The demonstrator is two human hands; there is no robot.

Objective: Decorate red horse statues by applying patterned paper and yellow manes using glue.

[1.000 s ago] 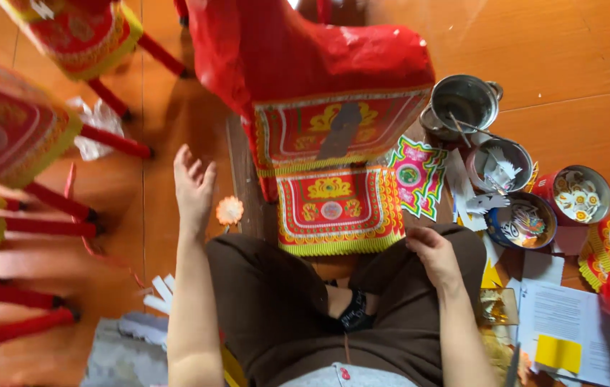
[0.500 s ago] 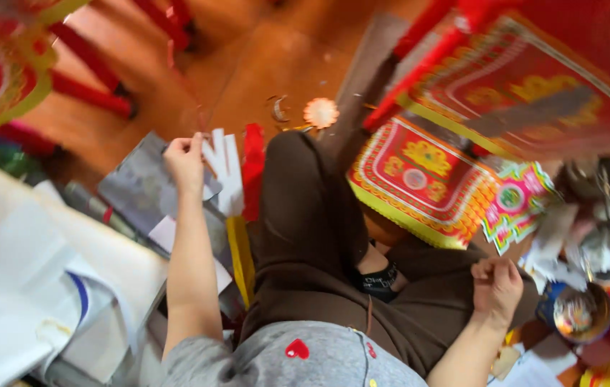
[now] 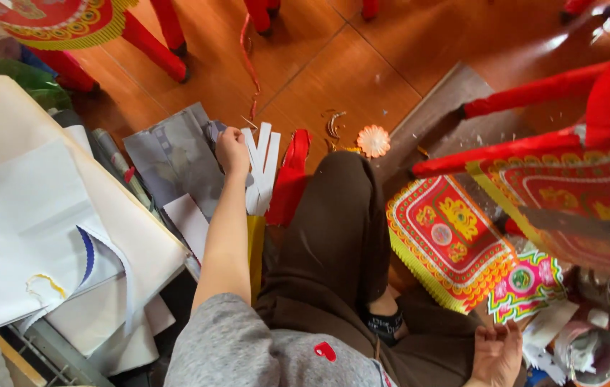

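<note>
- Down on the floor [image 3: 362, 64], left hand [image 3: 232, 149] has fingers pinched on white paper strips [image 3: 262, 168].
- Right hand [image 3: 497, 352] hangs open, empty, near a metal cup [image 3: 591, 355].

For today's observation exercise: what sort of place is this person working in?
Probably a home paper-craft workspace on a wooden floor: white paper strips in the left hand, ornate red-and-yellow printed sheets, stacked paper.

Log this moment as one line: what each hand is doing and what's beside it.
left hand: gripping white paper strips | right hand: open, empty, near metal bowl | beside strips: red paper piece, grey sheet
</note>
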